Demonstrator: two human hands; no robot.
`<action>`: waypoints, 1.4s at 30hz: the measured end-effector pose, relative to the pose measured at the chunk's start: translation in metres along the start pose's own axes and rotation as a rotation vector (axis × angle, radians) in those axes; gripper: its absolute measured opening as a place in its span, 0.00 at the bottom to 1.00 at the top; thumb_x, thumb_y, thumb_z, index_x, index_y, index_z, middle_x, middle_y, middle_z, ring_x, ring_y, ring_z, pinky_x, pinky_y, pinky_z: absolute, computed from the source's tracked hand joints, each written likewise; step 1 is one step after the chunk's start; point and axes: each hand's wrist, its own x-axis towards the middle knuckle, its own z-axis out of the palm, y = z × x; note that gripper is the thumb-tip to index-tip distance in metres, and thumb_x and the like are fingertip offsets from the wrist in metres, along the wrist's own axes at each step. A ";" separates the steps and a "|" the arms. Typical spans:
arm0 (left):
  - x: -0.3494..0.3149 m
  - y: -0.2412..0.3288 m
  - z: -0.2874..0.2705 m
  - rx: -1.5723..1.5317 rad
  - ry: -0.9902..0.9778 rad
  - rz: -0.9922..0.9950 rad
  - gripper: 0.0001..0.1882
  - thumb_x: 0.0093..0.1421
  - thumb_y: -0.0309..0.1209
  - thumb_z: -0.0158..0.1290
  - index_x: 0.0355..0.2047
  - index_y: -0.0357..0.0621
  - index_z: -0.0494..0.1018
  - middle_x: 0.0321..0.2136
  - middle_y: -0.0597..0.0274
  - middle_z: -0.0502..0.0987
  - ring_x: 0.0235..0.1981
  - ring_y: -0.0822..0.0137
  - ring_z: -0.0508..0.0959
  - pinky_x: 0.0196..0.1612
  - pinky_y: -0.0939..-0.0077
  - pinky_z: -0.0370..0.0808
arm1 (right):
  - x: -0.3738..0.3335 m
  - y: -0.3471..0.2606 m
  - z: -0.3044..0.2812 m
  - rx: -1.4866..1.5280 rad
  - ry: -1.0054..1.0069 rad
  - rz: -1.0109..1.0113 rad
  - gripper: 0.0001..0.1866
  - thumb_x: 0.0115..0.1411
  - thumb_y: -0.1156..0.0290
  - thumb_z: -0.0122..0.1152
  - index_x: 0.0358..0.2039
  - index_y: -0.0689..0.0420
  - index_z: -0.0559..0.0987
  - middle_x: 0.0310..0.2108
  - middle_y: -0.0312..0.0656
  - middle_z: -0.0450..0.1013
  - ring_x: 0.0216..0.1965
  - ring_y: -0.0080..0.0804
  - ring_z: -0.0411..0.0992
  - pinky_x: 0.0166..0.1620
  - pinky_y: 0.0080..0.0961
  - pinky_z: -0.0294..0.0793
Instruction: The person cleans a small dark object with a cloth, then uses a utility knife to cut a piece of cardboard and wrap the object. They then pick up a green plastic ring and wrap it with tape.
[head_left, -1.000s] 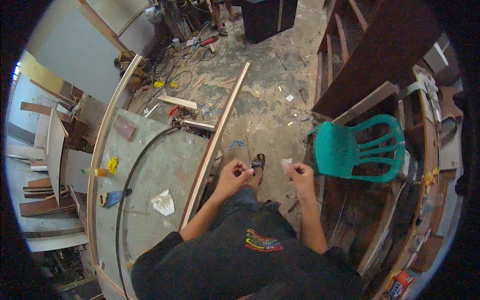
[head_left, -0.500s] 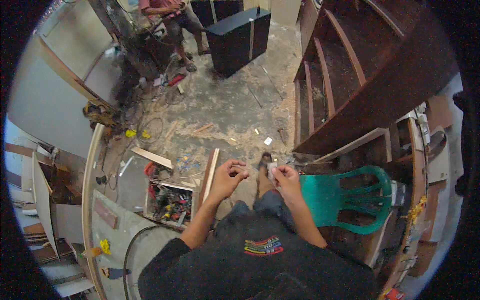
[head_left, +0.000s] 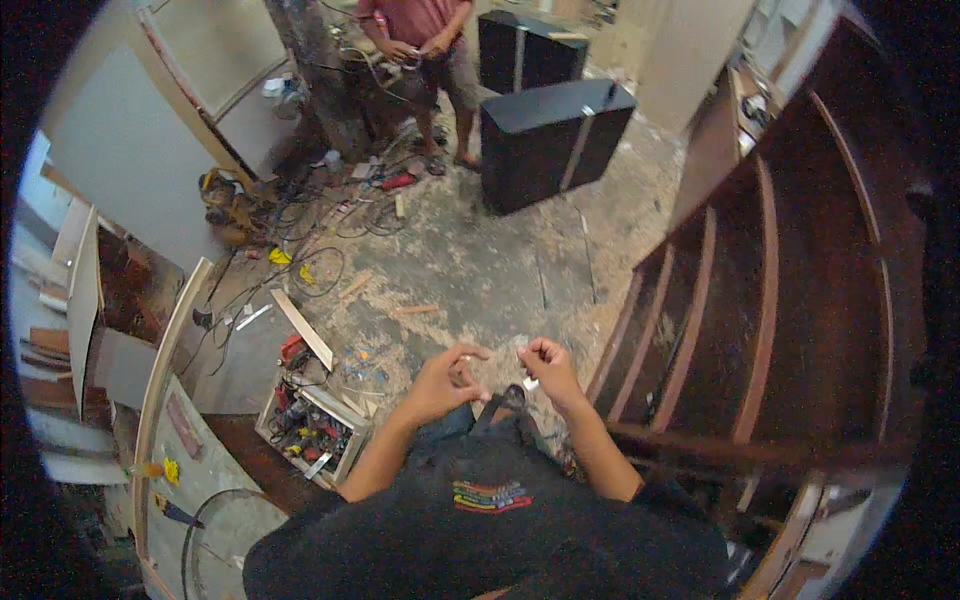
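Observation:
In front of my dark shirt, my left hand [head_left: 447, 385] is raised with its fingers curved. A gap separates its thumb from the forefinger, and nothing shows between them. Close on its right, my right hand [head_left: 552, 372] pinches thumb and fingers together. Something small and pale shows at those fingertips, too blurred to name. Below my left forearm stands a wooden box [head_left: 262, 425] filled with mixed hand tools [head_left: 318, 432].
A brown shelf unit [head_left: 765, 300] rises on the right. Black cabinets [head_left: 545, 140] stand ahead, beside another person [head_left: 425, 50]. Cables [head_left: 300, 215], a wood strip [head_left: 303, 330] and shavings litter the floor. At left is a curved-edged tabletop [head_left: 225, 465].
My view has swung, bringing more of the shelf unit and the other person into sight. The green chair has left the picture. My hands remain close together, the right still pinched.

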 end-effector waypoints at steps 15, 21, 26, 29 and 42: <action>0.103 -0.070 -0.188 -0.174 0.647 -0.028 0.25 0.48 0.16 0.63 0.48 0.38 0.73 0.24 0.64 0.78 0.28 0.74 0.78 0.35 0.79 0.75 | 0.238 -0.068 0.190 -0.475 -0.645 -0.090 0.13 0.61 0.64 0.63 0.24 0.56 0.73 0.20 0.29 0.68 0.24 0.17 0.66 0.29 0.20 0.67; 0.121 -0.087 -0.268 -0.136 0.905 0.032 0.19 0.55 0.18 0.59 0.48 0.36 0.74 0.26 0.60 0.80 0.30 0.72 0.79 0.34 0.79 0.77 | 0.318 -0.107 0.264 -0.431 -0.767 -0.253 0.13 0.59 0.64 0.64 0.24 0.58 0.75 0.22 0.31 0.71 0.25 0.21 0.67 0.31 0.27 0.70; 0.141 -0.074 -0.308 -0.245 1.038 -0.051 0.13 0.58 0.23 0.59 0.45 0.37 0.77 0.25 0.65 0.78 0.26 0.76 0.75 0.30 0.83 0.74 | 0.375 -0.135 0.305 -0.474 -0.814 -0.088 0.13 0.62 0.66 0.63 0.23 0.57 0.72 0.22 0.29 0.70 0.22 0.17 0.66 0.26 0.22 0.70; 0.167 -0.059 -0.342 -0.149 1.019 -0.126 0.10 0.61 0.28 0.58 0.43 0.39 0.78 0.25 0.67 0.77 0.24 0.78 0.73 0.28 0.83 0.71 | 0.417 -0.146 0.326 -0.386 -0.842 -0.054 0.12 0.63 0.66 0.62 0.25 0.56 0.73 0.22 0.29 0.69 0.22 0.16 0.66 0.25 0.19 0.65; 0.275 -0.055 -0.455 -0.165 1.167 -0.050 0.09 0.63 0.31 0.57 0.40 0.40 0.78 0.28 0.64 0.78 0.27 0.76 0.76 0.32 0.79 0.73 | 0.589 -0.205 0.478 -0.335 -1.103 0.021 0.10 0.64 0.68 0.62 0.26 0.55 0.73 0.21 0.26 0.67 0.24 0.13 0.62 0.28 0.17 0.62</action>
